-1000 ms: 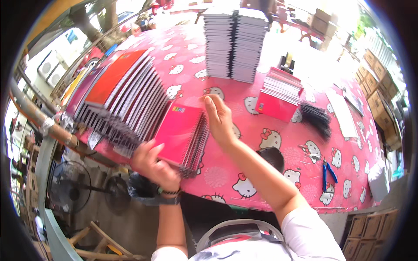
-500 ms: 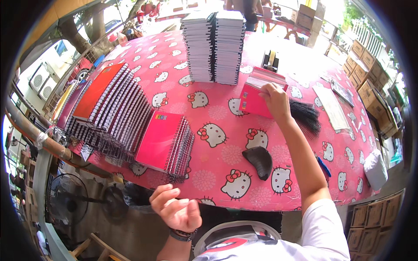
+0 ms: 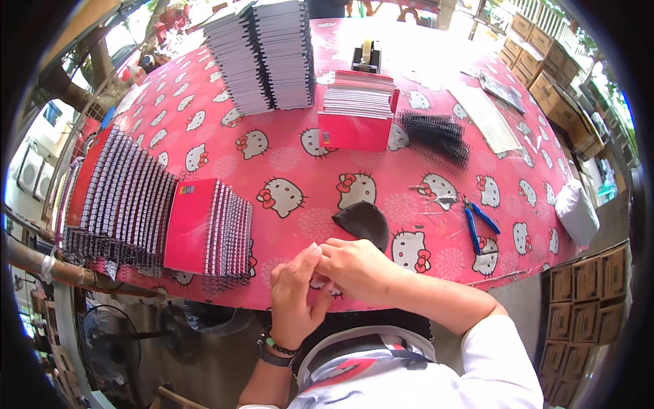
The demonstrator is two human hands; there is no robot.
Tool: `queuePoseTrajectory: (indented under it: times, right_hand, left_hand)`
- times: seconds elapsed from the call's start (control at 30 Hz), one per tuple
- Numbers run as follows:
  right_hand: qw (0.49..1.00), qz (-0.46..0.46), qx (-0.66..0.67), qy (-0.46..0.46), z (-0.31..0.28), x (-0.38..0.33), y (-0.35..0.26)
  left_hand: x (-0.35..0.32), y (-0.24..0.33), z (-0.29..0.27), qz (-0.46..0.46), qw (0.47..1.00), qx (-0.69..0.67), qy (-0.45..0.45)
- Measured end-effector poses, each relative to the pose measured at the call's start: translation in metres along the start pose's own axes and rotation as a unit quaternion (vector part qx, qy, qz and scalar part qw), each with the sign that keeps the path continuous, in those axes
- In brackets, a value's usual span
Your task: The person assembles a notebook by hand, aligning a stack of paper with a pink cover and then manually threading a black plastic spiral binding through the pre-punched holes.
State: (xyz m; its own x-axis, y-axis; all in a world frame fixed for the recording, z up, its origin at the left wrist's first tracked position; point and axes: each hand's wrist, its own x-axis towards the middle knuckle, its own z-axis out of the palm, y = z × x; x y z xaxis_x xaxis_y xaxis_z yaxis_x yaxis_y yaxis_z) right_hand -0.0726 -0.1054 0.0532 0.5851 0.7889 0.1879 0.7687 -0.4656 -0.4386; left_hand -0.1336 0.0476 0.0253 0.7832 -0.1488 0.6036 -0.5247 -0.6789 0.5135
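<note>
Back from the red notebook pile (image 3: 356,112), right hand (image 3: 357,269) meets left hand (image 3: 294,296) at the table (image 3: 286,157) edge (fingertips pinched together, contents unclear).

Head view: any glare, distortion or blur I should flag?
Head view: strong fisheye bending and black corners; sunlight washes out the table's far edge and the notebook stack tops; the left hand and right hand are sharp, evenly lit.
</note>
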Motion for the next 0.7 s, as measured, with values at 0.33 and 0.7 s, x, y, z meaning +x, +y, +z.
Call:
queuePoseTrajectory:
  times: [0.33,0.7]
  right_hand:
    - [0.897,0.315,-0.203,0.233,-0.056,-0.051,0.224]
    - [0.968,0.107,0.150,0.172,-0.049,-0.039,0.077]
  left_hand:
    - [-0.001,-0.009,0.003,0.055,0.997,0.053,0.002]
    - [-0.002,-0.016,0.008,0.004,0.998,0.068,0.013]
